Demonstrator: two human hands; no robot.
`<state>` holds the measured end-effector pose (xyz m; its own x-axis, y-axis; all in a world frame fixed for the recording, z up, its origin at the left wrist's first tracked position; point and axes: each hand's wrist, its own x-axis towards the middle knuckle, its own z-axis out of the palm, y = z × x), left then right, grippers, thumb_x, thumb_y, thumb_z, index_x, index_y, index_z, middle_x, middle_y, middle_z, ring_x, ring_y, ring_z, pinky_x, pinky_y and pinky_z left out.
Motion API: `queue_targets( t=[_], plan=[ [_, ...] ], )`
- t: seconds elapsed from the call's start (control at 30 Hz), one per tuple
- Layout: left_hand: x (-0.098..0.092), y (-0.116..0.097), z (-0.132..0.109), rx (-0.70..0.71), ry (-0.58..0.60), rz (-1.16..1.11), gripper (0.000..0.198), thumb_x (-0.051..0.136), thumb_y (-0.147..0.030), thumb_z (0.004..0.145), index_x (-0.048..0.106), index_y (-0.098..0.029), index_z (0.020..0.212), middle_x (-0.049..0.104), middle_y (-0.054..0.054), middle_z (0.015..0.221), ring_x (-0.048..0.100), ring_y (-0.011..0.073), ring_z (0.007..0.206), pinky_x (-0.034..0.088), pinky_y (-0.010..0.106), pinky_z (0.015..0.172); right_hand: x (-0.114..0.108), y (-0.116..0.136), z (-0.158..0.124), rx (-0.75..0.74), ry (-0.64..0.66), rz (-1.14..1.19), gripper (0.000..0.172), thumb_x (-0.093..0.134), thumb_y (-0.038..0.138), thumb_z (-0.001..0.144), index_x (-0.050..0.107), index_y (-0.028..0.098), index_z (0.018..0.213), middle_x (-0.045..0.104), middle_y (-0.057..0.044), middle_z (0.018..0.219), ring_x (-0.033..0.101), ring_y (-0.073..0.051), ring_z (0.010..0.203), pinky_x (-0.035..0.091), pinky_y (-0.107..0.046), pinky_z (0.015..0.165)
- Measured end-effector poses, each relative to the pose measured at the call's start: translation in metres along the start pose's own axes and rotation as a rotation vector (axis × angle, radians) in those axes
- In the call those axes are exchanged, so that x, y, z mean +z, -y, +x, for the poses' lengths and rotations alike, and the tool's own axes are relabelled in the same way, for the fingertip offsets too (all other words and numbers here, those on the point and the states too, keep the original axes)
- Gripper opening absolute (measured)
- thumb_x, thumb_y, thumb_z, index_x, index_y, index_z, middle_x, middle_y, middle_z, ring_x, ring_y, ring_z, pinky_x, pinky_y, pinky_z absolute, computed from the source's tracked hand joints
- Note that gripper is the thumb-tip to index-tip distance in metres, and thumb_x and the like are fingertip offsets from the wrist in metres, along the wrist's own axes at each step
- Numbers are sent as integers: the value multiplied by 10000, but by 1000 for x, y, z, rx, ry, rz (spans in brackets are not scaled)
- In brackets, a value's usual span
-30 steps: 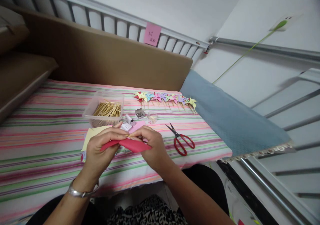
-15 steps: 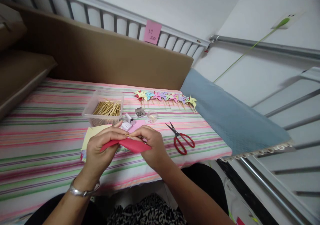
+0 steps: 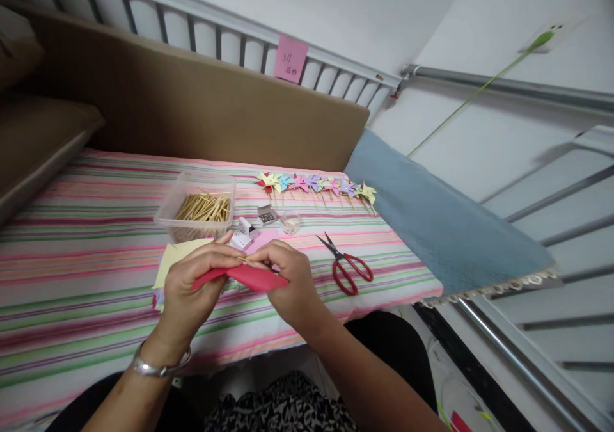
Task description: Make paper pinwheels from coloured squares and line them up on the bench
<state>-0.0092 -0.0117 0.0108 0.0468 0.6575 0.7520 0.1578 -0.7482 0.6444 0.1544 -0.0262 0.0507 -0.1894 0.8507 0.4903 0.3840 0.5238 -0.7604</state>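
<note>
Above the front of the striped cloth, my left hand (image 3: 194, 281) is closed on the left side of a bent sheet of red paper (image 3: 254, 278). From the other side, my right hand (image 3: 290, 275) pinches the same paper. A short piece of thin wooden stick (image 3: 244, 260) shows between my fingertips at the paper's upper edge; most of it is hidden by the fingers. Just left of my left hand lies a stack of coloured paper sheets (image 3: 180, 256), yellow on top. Beyond my fingers is a pink paper (image 3: 262, 239).
A clear plastic box (image 3: 167, 217) of wooden sticks stands behind my left hand. Two small boxes (image 3: 266, 214) and a small round clear dish (image 3: 290, 223) sit nearby. Red-handled scissors (image 3: 346, 265) lie at right, points away. Several paper pinwheels (image 3: 314, 184) line the back by a cardboard panel (image 3: 215, 105).
My hands stay almost in place, both still on the red paper, with only slight finger movement at the stick. The whole view has shifted a little.
</note>
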Motion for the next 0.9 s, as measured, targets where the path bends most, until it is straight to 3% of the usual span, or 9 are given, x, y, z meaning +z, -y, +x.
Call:
queue_targets(
  t=[0.33, 0.57, 0.63, 0.73, 0.9],
  plan=[
    [1, 0, 1, 19, 5, -12, 192, 631, -84, 771, 710, -243, 845, 744, 1, 838, 691, 170, 818, 485, 484, 984, -1, 1, 0, -5, 7, 4, 145, 587, 74, 736, 665, 196, 738, 613, 3, 689, 542, -125, 622, 428, -240, 569],
    [-1, 2, 1, -40, 1, -23, 144, 661, -126, 757, 725, -241, 814, 745, 7, 819, 690, 171, 789, 487, 470, 971, 0, -2, 1, 44, 23, 22, 155, 599, 73, 714, 688, 190, 762, 643, -9, 729, 585, -137, 679, 454, -247, 610],
    [-1, 4, 2, -120, 9, -45, 96, 672, -154, 751, 727, -228, 777, 743, 16, 801, 686, 177, 787, 481, 459, 970, -1, -6, 4, 93, 61, 42, 173, 608, 80, 706, 696, 192, 804, 664, -12, 763, 607, -140, 703, 466, -247, 627],
    [-1, 7, 4, -365, -20, -121, 25, 710, -215, 726, 709, -190, 728, 732, 41, 782, 677, 195, 795, 518, 396, 881, -10, -16, 6, 186, 148, 44, 207, 605, 99, 722, 698, 187, 885, 691, -14, 795, 628, -139, 707, 476, -245, 641],
    [2, 18, 5, -745, -174, -321, 288, 817, -248, 589, 679, -152, 822, 712, 31, 771, 657, 173, 698, 534, 285, 651, -32, -41, -5, 316, 173, -151, 109, 618, 200, 776, 708, 159, 823, 692, -40, 753, 615, -153, 684, 449, -254, 628]
  ],
)
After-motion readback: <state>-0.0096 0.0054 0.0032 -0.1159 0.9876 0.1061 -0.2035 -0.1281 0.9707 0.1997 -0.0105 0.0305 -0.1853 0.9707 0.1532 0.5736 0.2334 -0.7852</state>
